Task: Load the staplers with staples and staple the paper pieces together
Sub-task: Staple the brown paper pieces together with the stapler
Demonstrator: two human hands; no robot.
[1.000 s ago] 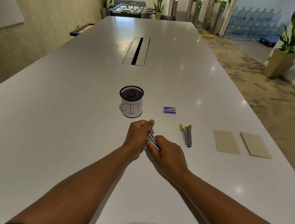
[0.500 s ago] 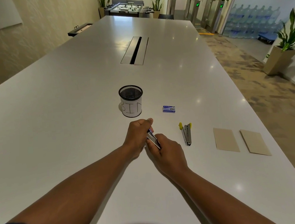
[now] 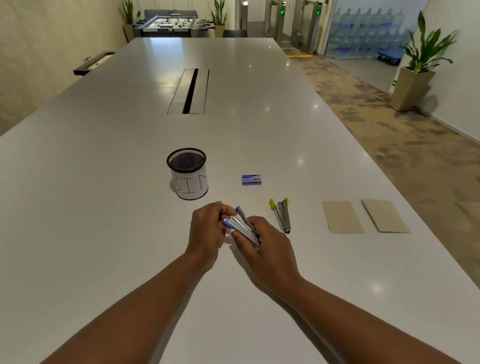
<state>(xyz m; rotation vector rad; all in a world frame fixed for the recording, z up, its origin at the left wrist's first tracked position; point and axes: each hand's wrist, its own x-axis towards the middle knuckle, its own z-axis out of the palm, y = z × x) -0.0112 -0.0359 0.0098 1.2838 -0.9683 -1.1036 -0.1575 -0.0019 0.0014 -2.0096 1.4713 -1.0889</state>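
While both hands point(image 3: 208, 233) point(image 3: 265, 246) close their grip on the purple stapler point(image 3: 242, 226) above the tabletop point(image 3: 85, 199), we judge loading unfinished: yellow stapler point(image 3: 281, 215), staple box point(image 3: 251, 179), paper pieces point(image 3: 343, 217) lie untouched

Mesh cup point(image 3: 188, 174) on the table point(image 3: 82, 170): white paper wrap, hand-lettered "BIN", first letter partly turned away. Blue staple box point(image 3: 251, 179): print too small to read. Far gates point(image 3: 301, 25): green lit marks, shape unclear.

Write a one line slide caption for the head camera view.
Both hands, left hand and right hand, work open a purple stapler beside a yellow stapler.
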